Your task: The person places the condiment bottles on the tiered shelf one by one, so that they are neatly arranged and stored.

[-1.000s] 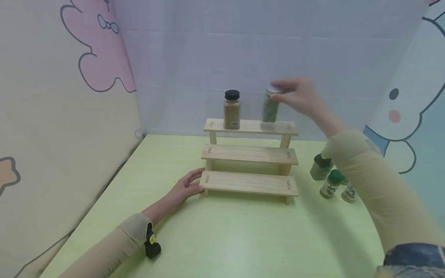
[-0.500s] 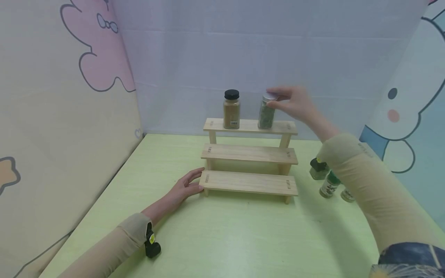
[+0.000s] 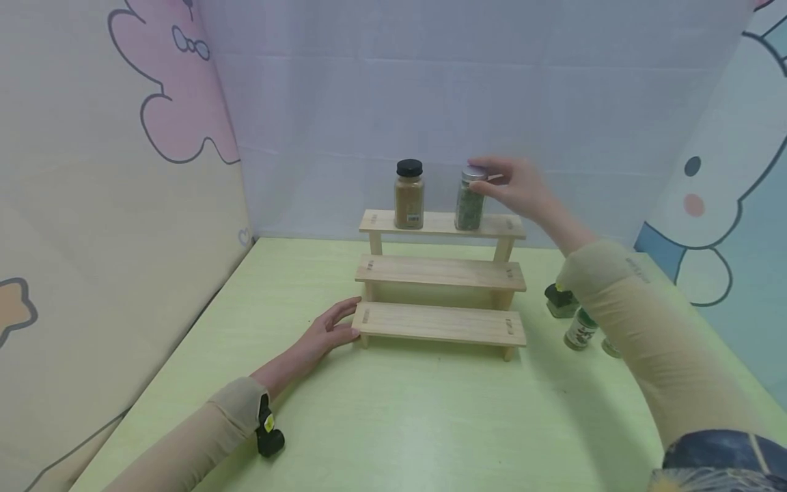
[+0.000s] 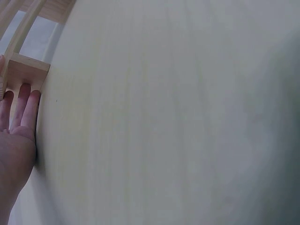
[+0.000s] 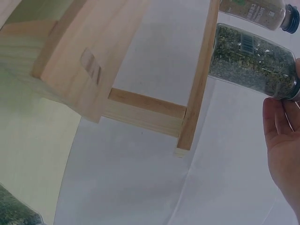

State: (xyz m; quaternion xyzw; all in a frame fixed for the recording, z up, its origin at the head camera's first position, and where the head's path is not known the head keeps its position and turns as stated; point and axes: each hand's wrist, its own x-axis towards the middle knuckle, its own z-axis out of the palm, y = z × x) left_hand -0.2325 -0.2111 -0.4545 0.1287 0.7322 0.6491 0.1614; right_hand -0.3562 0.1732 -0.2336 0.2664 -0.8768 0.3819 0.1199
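A glass spice jar of green dried herbs (image 3: 470,210), with a silvery lid, stands upright on the top board of a three-step wooden rack (image 3: 439,272). My right hand (image 3: 513,188) pinches it at the lid between thumb and fingers. In the right wrist view the jar (image 5: 255,61) meets the board, and the hand (image 5: 286,150) is partly cut off. Left of it on the same board is a black-lidded jar of brown powder (image 3: 408,198). My left hand (image 3: 320,342) touches the left end of the bottom board; its fingers (image 4: 29,110) look straight against the wood.
Right of the rack, partly behind the right sleeve, stand a dark-lidded jar (image 3: 561,302), a green-capped bottle (image 3: 580,331) and another small bottle (image 3: 611,347). All are on the pale green table (image 3: 406,424). A cloth wall (image 3: 307,137) rises behind the rack.
My right hand has lowered the herb jar onto the top board and shifted it slightly left. Its fingers stay at the lid. The left hand keeps its place.
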